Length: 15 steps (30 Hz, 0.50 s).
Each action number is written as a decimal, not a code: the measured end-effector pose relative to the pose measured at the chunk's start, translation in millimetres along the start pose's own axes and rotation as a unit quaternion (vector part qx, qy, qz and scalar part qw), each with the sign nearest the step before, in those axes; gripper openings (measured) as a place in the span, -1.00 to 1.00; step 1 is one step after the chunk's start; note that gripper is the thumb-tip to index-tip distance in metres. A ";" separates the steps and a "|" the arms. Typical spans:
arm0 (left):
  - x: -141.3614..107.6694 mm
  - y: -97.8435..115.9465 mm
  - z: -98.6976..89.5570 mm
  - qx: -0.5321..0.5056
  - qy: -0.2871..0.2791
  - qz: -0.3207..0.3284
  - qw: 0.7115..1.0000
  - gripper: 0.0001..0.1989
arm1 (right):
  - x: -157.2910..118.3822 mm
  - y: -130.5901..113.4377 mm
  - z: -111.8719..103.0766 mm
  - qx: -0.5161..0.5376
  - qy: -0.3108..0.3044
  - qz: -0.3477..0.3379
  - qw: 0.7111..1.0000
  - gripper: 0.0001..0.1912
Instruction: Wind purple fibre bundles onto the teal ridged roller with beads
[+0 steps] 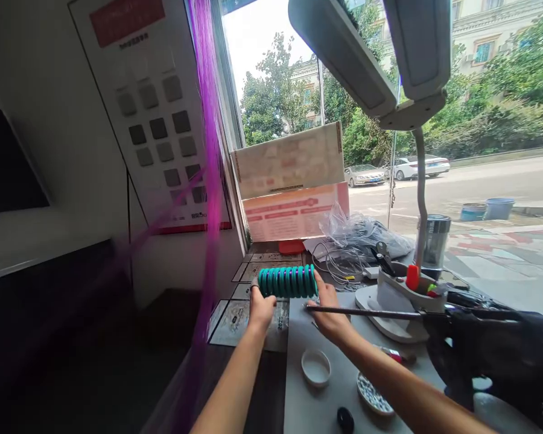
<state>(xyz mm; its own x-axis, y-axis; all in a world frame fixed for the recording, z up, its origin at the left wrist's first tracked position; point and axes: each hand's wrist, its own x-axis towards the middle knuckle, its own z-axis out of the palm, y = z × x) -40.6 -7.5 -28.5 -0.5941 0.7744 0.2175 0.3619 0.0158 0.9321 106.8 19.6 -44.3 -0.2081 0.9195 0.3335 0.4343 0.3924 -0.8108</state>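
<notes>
A teal coil (286, 282), ribbed like a spring with dark purple between its turns, is held level above the table. My left hand (261, 310) is closed on its left end, thumb toward me. At the right end, my right hand (329, 307) grips it with the fingers behind and along the edge. A thin dark metal rod (366, 311) runs level across the right hand to the black equipment on the right; whether the hand touches it I cannot tell. Below the hands is a small white round dish (315, 367).
A dish of small pale pieces (374, 393) sits beneath my right forearm, near a black round item (345, 419). Farther right are a tool holder (393, 289) under a desk lamp (420, 199) and black equipment (502, 349). Plastic bags (366, 235) and cables lie by the window.
</notes>
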 end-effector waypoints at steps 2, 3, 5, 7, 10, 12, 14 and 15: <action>28.2 1.3 16.2 0.009 0.009 -0.048 0.999 -0.77 | 24.8 2.1 10.5 -0.057 0.039 0.022 0.997 -0.27; 40.0 0.8 23.8 0.009 0.014 -0.069 0.997 -0.80 | 36.4 1.9 14.8 -0.075 0.051 0.035 0.995 -0.28; 59.6 -2.1 38.6 -0.004 0.020 -0.096 0.995 -0.79 | 58.2 0.6 21.1 -0.094 0.068 0.052 0.992 -0.32; 76.2 -6.4 53.2 -0.028 0.022 -0.112 0.993 -0.78 | 78.8 -0.8 25.1 -0.117 0.085 0.051 0.988 -0.35; 100.6 -12.6 73.8 -0.075 0.016 -0.124 0.989 -0.76 | 108.3 -0.2 31.3 -0.151 0.106 0.035 0.982 -0.39; 116.0 -16.7 85.1 -0.100 0.009 -0.129 0.987 -0.73 | 126.6 3.2 37.1 -0.170 0.114 0.029 0.978 -0.40; 128.6 -21.5 94.3 -0.114 0.004 -0.135 0.984 -0.68 | 142.7 8.9 43.1 -0.187 0.115 0.028 0.975 -0.39; 133.5 -24.3 98.4 -0.119 0.003 -0.137 0.983 -0.65 | 149.9 12.2 45.6 -0.195 0.113 0.029 0.974 -0.39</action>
<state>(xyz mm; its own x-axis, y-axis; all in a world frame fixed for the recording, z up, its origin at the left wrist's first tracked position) -58.0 157.8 -50.6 -0.6503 0.7581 -0.0498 0.0100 0.0741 0.9972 40.9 161.2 -26.1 0.0050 0.9049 0.4256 0.7483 0.2789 -0.6019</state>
